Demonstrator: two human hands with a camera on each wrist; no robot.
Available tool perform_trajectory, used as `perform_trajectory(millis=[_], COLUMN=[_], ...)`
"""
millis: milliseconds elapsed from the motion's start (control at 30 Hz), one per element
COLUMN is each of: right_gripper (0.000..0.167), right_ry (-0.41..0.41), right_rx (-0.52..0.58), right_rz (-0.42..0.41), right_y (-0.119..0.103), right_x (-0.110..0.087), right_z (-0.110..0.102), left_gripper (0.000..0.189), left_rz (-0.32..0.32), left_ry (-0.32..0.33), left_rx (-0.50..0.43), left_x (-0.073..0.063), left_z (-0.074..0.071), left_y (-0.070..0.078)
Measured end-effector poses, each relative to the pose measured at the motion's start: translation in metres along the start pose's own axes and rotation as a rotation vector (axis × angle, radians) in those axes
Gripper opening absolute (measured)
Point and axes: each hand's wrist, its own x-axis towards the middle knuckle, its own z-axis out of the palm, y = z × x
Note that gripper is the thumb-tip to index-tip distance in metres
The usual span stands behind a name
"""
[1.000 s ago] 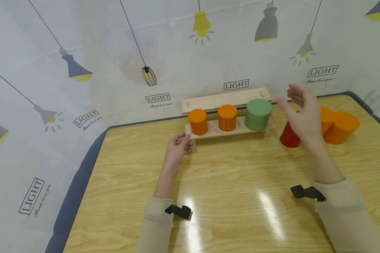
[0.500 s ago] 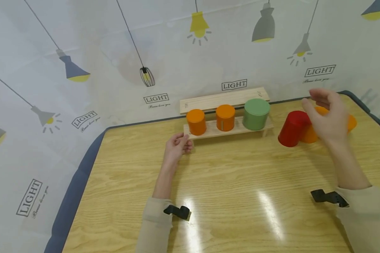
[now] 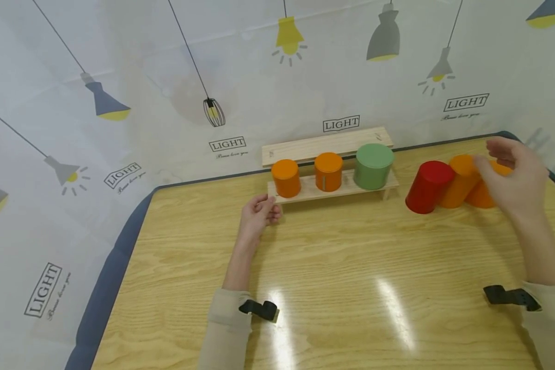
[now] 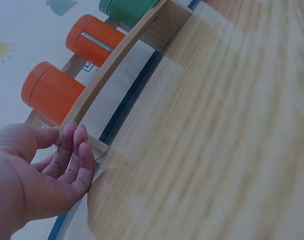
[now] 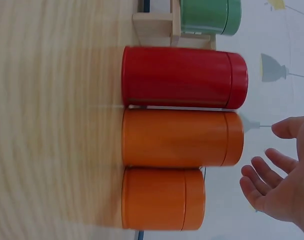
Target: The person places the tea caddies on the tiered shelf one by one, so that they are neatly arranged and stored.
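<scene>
My left hand (image 3: pixel 257 216) pinches the left end of a low wooden shelf (image 3: pixel 308 188) between thumb and fingers. Along that shelf stand a short orange canister (image 3: pixel 287 180), another orange canister (image 3: pixel 329 173) with a strip on its side, and a wider green canister (image 3: pixel 373 167). To the right, upright on the table, are a tall red canister (image 5: pixel 182 77), a tall orange canister (image 5: pixel 177 137) and a shorter orange canister (image 5: pixel 157 199), close side by side. Over this shorter one hovers my right hand (image 3: pixel 520 187), fingers spread and apart from the lids in the right wrist view.
A second wooden board (image 3: pixel 326 147) lies behind the shelf, against the lamp-patterned wall cloth (image 3: pixel 166 61). The wood-grain table (image 3: pixel 333 267) stretches in front of the shelf. Dark blue edging (image 3: pixel 115 262) runs along the table's left and back sides.
My right hand has moved rightward, from over the red canister past the tall orange one to the shorter orange one. My left hand still holds the shelf end.
</scene>
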Motion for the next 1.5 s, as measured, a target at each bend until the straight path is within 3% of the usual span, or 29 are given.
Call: perform_trajectory(millis=[100,333,533,967,1067,1267,1500], right_gripper=[0.045,0.059,0.065,0.085,0.086,0.066,0.080], right_ry=[-0.018,-0.156,-0.233,-0.428,-0.438,-0.391,-0.408], right_rx=[-0.018,-0.167,-0.167,-0.164,-0.139,-0.152,-0.230], right_rz=[0.019,0.091,0.141,0.146,0.123,0.075,0.169], right_y=[0.010,0.024,0.033,0.065,0.071,0.077,0.071], right_x=[0.001,-0.002,-0.001,0.008,0.008,0.008,0.007], right_z=[-0.007,-0.018,-0.025,-0.025,-0.025,-0.025,-0.029], left_gripper=[0.039,0.039,0.036,0.035,0.035,0.034,0.039], left_rz=[0.000,0.002,0.004,0.003,0.004,0.002,0.002], left_ry=[-0.001,-0.008,-0.007,-0.005,-0.003,-0.006,-0.003], left_rx=[-0.001,0.001,-0.003,-0.007,-0.012,-0.013,-0.014], left_x=[-0.001,-0.001,-0.001,-0.001,-0.002,-0.001,0.000], left_z=[0.000,0.000,-0.001,-0.001,0.000,0.000,0.000], left_y=[0.000,0.000,0.001,0.001,0.001,0.001,0.000])
